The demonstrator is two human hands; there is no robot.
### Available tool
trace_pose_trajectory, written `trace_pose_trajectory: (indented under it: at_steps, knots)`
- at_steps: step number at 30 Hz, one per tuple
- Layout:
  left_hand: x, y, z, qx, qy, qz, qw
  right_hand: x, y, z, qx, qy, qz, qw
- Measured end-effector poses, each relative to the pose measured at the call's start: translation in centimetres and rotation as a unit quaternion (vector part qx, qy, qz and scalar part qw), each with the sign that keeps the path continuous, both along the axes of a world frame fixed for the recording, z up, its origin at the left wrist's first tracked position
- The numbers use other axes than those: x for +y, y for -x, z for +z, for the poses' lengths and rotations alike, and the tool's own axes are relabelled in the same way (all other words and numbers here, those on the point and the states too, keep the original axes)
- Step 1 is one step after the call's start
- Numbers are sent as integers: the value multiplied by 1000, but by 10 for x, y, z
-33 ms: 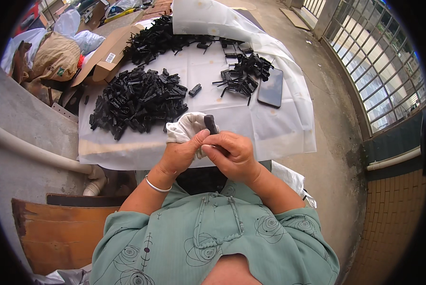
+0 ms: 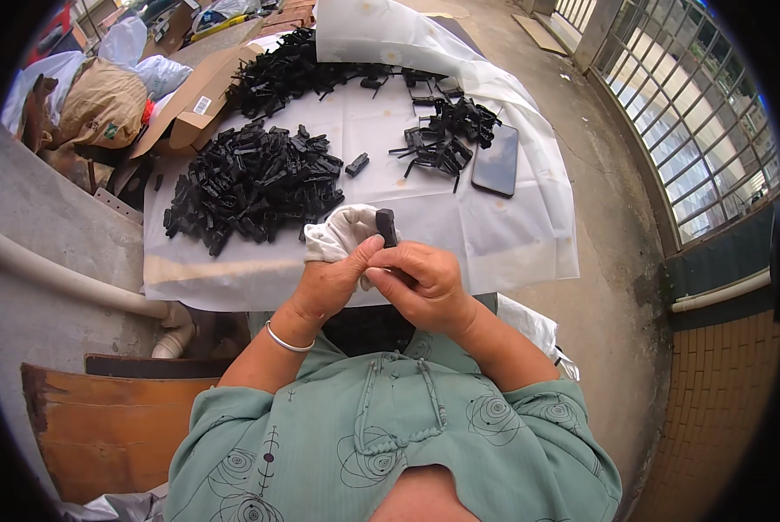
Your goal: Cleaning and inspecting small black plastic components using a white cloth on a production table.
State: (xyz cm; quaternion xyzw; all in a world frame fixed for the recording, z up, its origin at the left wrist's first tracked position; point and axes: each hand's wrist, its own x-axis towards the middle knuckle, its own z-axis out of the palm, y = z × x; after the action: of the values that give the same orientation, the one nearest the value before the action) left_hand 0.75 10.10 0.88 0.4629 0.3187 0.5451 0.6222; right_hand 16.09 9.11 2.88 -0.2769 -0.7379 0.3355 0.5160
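Note:
Above the table's near edge, my left hand (image 2: 333, 280) is closed, its thumb pressed on a small black plastic part (image 2: 386, 224). White cloth (image 2: 342, 228) covers this hand's fingers; I cannot tell whether it is a glove or a rag. My right hand (image 2: 426, 283) pinches at the near end of the same part, fingertips touching the left thumb. What lies between those fingertips is mostly hidden. A large heap of similar black parts (image 2: 255, 178) lies beyond my left hand, with one loose part (image 2: 357, 165) beside it.
White sheeting (image 2: 520, 239) covers the table. A smaller cluster of black parts (image 2: 446, 139) lies at the right beside a phone (image 2: 496, 163). Another heap (image 2: 277, 74) stands at the back, near a cardboard box (image 2: 190, 113). A pipe (image 2: 68, 274) runs along the left wall; a barred gate (image 2: 686, 113) is right.
The right fingers have shifted very slightly leftward at the part, which has tilted a touch. All else is the same.

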Motion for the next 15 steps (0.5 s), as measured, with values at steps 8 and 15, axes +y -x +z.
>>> trace_pose_trajectory:
  at_steps: [8, 15]
  knots:
    - [-1, 5, 7, 33, 4, -53, 998, 5, -3, -3, 68, 126, 142, 980]
    - [-14, 4, 18, 102, -40, -84, 990, 12, 1, -14, 50, 66, -124, 989]
